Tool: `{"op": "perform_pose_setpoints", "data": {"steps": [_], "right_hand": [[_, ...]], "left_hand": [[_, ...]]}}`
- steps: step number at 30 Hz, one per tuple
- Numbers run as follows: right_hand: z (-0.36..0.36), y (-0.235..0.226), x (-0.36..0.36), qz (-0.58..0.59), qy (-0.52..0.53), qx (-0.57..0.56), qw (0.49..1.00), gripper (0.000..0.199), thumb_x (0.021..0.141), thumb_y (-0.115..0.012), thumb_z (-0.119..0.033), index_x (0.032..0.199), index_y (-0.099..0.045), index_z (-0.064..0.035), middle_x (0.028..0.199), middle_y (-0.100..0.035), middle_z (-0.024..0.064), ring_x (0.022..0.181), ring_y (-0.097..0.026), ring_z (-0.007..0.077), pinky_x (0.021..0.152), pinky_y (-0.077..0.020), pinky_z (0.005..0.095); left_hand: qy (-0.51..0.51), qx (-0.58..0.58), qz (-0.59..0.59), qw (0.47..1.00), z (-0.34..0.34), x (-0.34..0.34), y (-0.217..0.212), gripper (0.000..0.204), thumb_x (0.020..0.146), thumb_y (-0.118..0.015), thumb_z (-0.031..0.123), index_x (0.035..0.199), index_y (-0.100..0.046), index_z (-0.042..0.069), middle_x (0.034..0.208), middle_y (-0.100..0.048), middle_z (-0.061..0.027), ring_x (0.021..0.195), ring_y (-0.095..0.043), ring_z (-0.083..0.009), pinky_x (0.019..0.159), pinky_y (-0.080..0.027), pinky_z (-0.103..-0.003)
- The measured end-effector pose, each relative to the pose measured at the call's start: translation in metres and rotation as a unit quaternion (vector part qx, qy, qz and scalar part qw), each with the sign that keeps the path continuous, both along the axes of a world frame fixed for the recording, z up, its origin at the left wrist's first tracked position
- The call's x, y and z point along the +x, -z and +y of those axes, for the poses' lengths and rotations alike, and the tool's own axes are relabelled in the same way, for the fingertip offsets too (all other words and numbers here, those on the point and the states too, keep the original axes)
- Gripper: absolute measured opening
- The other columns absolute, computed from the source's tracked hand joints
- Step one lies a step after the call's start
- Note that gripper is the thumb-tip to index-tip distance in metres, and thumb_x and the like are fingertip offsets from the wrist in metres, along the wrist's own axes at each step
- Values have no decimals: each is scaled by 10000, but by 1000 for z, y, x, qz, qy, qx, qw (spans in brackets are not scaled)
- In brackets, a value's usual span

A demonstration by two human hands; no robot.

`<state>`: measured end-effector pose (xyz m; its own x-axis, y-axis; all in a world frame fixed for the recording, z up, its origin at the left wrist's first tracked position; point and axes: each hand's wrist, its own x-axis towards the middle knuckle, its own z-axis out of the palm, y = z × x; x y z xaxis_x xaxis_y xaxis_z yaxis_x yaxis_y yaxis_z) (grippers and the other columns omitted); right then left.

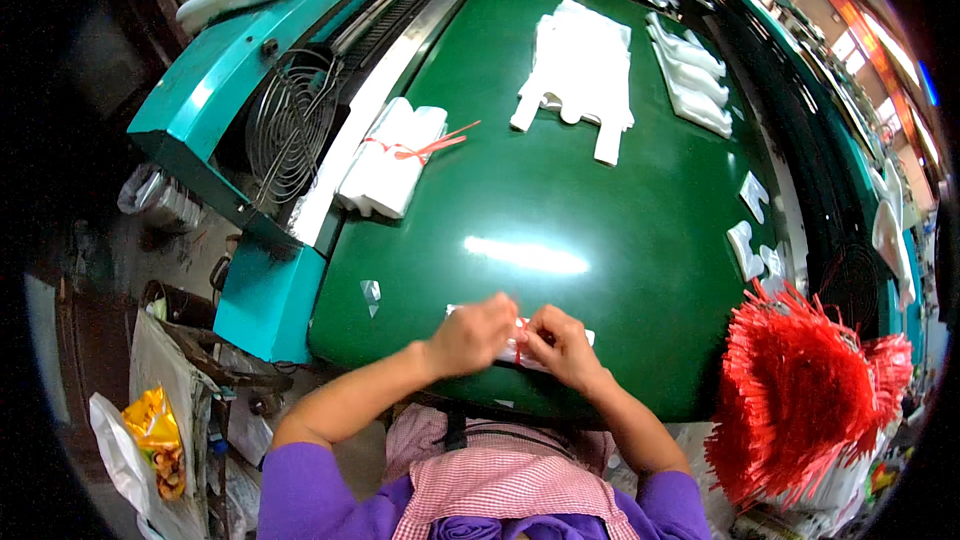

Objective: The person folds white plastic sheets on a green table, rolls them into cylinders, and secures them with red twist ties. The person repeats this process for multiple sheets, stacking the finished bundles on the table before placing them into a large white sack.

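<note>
Both hands (520,338) pinch a bag bundle (585,337) lying left-to-right, red tie (519,340) crossing it.

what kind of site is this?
Likely a plastic bag factory packing station: flat white bags on a green table, a tied bundle, red ties, both hands tying another.

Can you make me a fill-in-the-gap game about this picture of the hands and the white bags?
Both hands, left hand and right hand, hold a small white bundle on a table coloured ____.
The tied bundle has a ____ ribbon.
The big bunch of ties lies on the person's ____ side.

Missing words: green, red, right
</note>
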<state>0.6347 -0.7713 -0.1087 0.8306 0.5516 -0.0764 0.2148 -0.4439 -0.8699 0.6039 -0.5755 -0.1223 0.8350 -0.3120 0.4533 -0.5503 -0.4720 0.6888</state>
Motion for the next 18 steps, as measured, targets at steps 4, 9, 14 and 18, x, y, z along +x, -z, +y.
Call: {"op": "perform_pose_setpoints", "data": {"steps": [4, 9, 14, 18], "right_hand": [[1, -10, -33, -220, -207, -33, 953, 292, 677, -722, -152, 912, -577, -58, 968, -549, 125, 873, -580, 290, 728, -494, 418], [15, -14, 16, -296, -223, -209, 905, 607, 679, -733, -184, 1203, -477, -16, 1294, -484, 204, 1174, -494, 316, 995, -395, 402], [73, -2, 128, -194, 72, 78, 975, 520, 857, -645, -170, 1312, -423, -53, 1039, -645, 218, 855, -665, 349, 713, -533, 382], [111, 25, 218, -334, 53, 31, 941, 397, 846, -628, -125, 1219, -533, -29, 1089, -602, 176, 928, -605, 332, 832, -483, 400]], "left_hand": [[-120, 74, 122, 982, 43, 50, 3, 181, 824, -631, 163, 754, -578, 5, 746, -606, -142, 670, -608, -314, 597, -474, -411], [-182, -35, 97, 978, 63, 64, 10, 178, 831, -644, 199, 867, -610, 28, 841, -631, -123, 743, -624, -286, 646, -494, -387], [-201, 14, -188, 961, 99, 73, -28, 334, 846, -638, 336, 1108, -615, 130, 1239, -536, -122, 1126, -523, -321, 939, -435, -419], [-213, 299, -117, 923, 134, 95, 18, 233, 765, -680, 195, 995, -678, 155, 1324, -497, -68, 1287, -398, -275, 1061, -285, -477]]}}
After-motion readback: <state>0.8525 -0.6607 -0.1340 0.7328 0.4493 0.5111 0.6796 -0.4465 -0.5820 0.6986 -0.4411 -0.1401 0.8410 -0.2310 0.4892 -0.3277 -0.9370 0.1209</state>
